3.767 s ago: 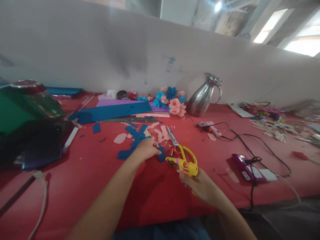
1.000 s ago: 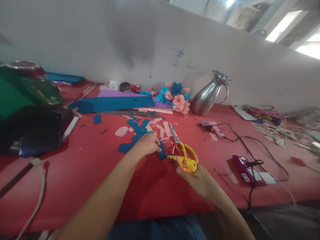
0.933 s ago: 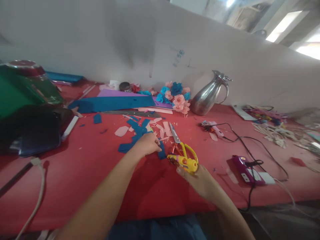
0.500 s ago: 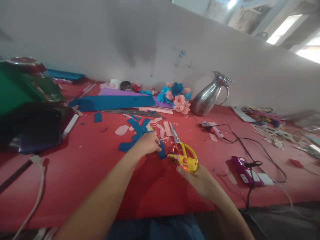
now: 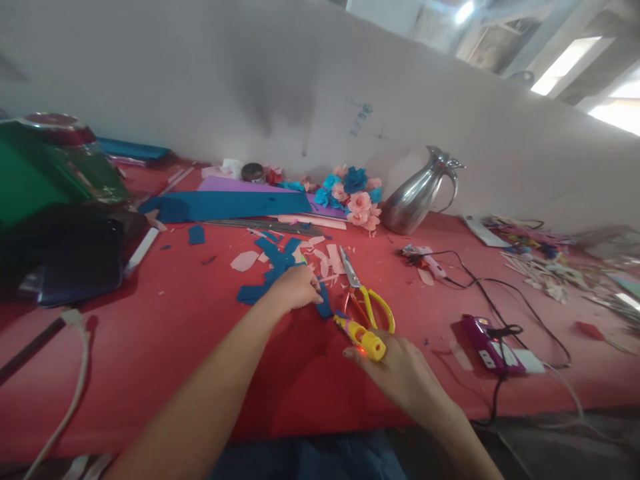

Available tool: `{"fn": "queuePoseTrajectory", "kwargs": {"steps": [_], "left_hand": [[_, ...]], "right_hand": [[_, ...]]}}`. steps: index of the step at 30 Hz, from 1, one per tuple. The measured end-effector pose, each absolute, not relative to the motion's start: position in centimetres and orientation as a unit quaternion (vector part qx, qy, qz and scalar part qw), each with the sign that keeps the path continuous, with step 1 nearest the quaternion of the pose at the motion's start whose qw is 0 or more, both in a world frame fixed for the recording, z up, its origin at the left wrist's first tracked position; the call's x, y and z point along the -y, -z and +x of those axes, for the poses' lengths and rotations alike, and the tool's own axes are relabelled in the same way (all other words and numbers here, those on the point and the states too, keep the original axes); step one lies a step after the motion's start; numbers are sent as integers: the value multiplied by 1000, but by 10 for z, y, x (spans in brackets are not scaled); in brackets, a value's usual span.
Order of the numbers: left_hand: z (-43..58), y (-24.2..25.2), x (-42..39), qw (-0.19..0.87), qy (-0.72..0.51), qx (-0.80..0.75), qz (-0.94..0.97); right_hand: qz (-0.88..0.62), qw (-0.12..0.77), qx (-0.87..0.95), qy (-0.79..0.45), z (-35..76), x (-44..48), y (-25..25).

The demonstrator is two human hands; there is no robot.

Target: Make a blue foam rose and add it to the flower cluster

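My left hand is closed, its fingers pinched over blue paper pieces; what lies between the fingertips is too small to make out. My right hand is wrapped round a yellow tool with a small red light on it. The tool's tip points up and left, near the end of a blue strip. Behind it, scissors with yellow handles lie on the red table, blades pointing away. Pink paper scraps are scattered beside the blue pieces.
Paper flowers and a metal jug stand by the wall. At the right are a pink tool with a black cable and a purple power strip. A blue sheet lies behind; a dark device is left.
My right hand and the yellow tool have shifted slightly left and toward me, uncovering more of the scissor handles. My left hand has stayed in place.
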State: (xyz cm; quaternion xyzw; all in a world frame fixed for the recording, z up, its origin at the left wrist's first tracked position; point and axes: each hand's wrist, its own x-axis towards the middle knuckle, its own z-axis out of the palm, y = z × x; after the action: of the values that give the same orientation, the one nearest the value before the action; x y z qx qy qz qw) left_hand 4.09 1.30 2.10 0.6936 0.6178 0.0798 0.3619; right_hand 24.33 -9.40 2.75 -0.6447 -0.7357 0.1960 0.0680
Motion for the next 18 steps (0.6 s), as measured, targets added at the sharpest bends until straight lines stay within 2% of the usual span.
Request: {"fn": "queuePoseTrajectory", "kwargs": {"steps": [5, 9, 11, 16, 18], "left_hand": [[40, -24, -14, 365, -77, -622, 688], [35, -21, -16, 368, -125, -615, 686], [31, -19, -16, 392, -184, -610, 664], [25, -23, -14, 527, -316, -581, 533], [23, -28, -13, 529, -346, -573, 522]], "right_hand": [[-629, 50, 757, -170, 242, 99, -31], [-642, 102, 734, -199, 259, 85, -37], [-685, 124, 701, -158, 273, 67, -37], [-733, 60, 677, -10, 313, 7, -16], [-730, 56, 681, 9, 324, -10, -6]]}}
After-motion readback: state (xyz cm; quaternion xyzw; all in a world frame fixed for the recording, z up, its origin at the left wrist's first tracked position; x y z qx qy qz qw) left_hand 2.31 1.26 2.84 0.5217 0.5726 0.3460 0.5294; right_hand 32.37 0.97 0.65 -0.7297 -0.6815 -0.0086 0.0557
